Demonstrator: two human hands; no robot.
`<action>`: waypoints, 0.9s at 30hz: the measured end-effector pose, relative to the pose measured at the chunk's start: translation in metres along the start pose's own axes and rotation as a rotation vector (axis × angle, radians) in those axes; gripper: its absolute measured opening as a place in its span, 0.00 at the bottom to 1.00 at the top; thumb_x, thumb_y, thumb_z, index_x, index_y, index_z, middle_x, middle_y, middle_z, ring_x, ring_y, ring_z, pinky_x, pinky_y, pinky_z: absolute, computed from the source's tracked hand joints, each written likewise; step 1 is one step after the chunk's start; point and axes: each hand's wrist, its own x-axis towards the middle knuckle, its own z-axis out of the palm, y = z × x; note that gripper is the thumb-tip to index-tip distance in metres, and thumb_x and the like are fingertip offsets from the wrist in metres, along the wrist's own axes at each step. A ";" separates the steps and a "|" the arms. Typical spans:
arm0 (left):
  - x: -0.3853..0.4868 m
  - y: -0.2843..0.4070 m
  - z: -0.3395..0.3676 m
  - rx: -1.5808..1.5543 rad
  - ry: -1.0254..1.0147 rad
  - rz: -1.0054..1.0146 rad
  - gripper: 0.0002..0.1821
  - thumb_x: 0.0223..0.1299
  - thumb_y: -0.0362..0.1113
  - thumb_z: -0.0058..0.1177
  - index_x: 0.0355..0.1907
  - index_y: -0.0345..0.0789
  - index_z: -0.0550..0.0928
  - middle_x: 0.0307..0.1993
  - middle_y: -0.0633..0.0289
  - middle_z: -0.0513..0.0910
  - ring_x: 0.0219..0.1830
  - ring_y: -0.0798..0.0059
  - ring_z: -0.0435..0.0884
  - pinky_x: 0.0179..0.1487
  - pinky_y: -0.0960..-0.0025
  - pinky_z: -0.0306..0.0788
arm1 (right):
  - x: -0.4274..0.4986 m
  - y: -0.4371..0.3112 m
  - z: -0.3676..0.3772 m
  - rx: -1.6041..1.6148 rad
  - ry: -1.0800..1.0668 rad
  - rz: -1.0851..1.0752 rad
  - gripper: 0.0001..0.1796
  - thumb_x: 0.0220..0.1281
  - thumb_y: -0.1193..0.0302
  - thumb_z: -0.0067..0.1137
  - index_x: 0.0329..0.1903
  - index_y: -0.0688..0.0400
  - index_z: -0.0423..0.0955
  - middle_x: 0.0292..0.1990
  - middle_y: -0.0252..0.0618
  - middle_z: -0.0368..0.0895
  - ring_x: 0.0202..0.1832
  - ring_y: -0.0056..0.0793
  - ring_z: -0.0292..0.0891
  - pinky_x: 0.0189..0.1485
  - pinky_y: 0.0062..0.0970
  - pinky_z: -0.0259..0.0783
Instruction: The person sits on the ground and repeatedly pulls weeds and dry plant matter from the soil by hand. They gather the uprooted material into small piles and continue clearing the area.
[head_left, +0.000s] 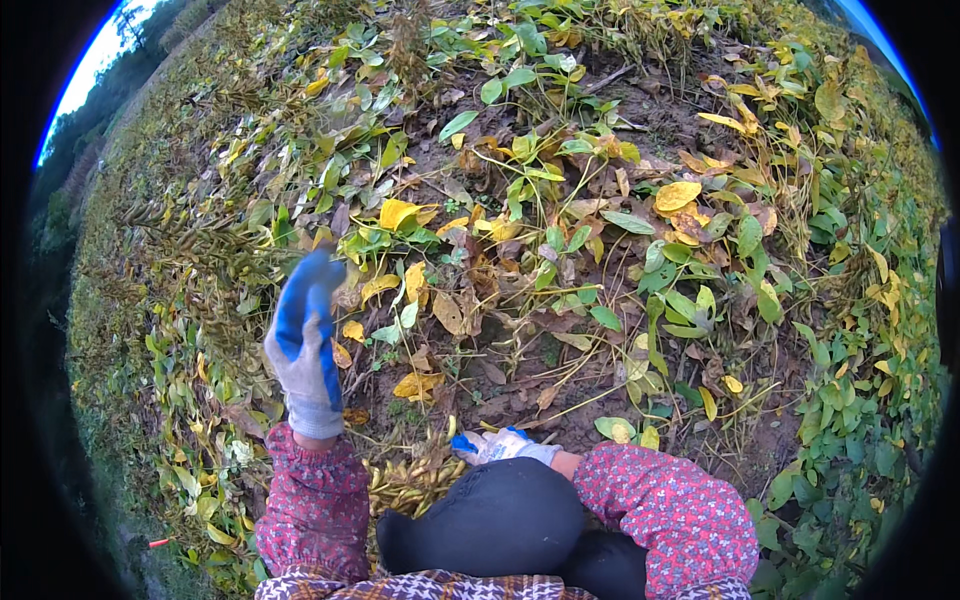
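My left hand (304, 330), in a grey knit glove with a blue coated palm, is raised over the plants at the left. Its fingertips are blurred, and whether it holds anything is not clear. Low in the middle, my right hand (499, 445), in a similar glove, rests beside my knee at the edge of a heap of bean pods (412, 480). Its fingers are partly hidden, so a grip cannot be made out. Floral sleeve covers reach to both wrists. Yellow and green bean leaves (400, 214) lie before me.
Standing bean plants with dry pods (217, 251) grow at the left, and leafy green plants (847, 397) at the right. Brown soil (660, 112) shows between leaves and stems. My dark-clad knee (502, 517) is close to the pods. A small red object (159, 543) lies at the lower left.
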 end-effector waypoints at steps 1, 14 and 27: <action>0.009 -0.005 0.026 -0.108 -0.227 -0.148 0.23 0.66 0.38 0.47 0.60 0.28 0.68 0.53 0.56 0.76 0.51 0.67 0.78 0.61 0.65 0.67 | 0.000 0.000 0.000 0.075 0.007 0.000 0.30 0.67 0.46 0.31 0.68 0.43 0.52 0.51 0.53 0.73 0.44 0.48 0.78 0.40 0.45 0.74; -0.034 -0.253 0.181 -0.211 -0.615 -0.459 0.23 0.62 0.39 0.52 0.59 0.41 0.66 0.47 0.64 0.74 0.42 0.76 0.73 0.44 0.75 0.67 | -0.090 0.022 -0.134 -0.275 1.041 -0.094 0.26 0.53 0.60 0.57 0.56 0.54 0.69 0.54 0.48 0.69 0.58 0.40 0.66 0.52 0.34 0.71; 0.023 -0.138 0.074 -0.506 -0.198 -0.578 0.21 0.65 0.41 0.48 0.57 0.33 0.71 0.54 0.55 0.75 0.52 0.64 0.78 0.56 0.64 0.73 | -0.118 0.093 -0.038 -0.034 0.169 0.460 0.12 0.50 0.70 0.52 0.37 0.59 0.80 0.38 0.50 0.82 0.43 0.45 0.79 0.46 0.38 0.73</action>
